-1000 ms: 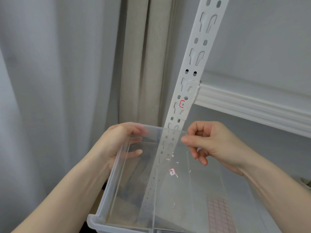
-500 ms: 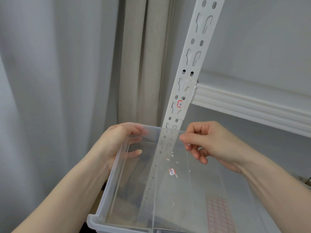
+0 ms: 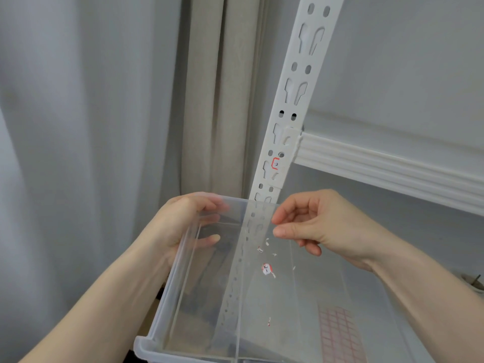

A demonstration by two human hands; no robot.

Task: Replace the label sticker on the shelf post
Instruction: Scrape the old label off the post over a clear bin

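Head view shows the label sticker [image 3: 275, 164], with a red edge and partly torn, on the white shelf post [image 3: 301, 95] just under the shelf bracket. Torn sticker scraps [image 3: 266, 269] lie in the clear plastic bin [image 3: 167, 334], so I judge the removing is partly done; a new label is not yet on. The left hand [image 3: 180, 226] grips the bin rim. The right hand [image 3: 314, 226] has curled fingers, thumb against fingertip; I cannot tell if it pinches a scrap.
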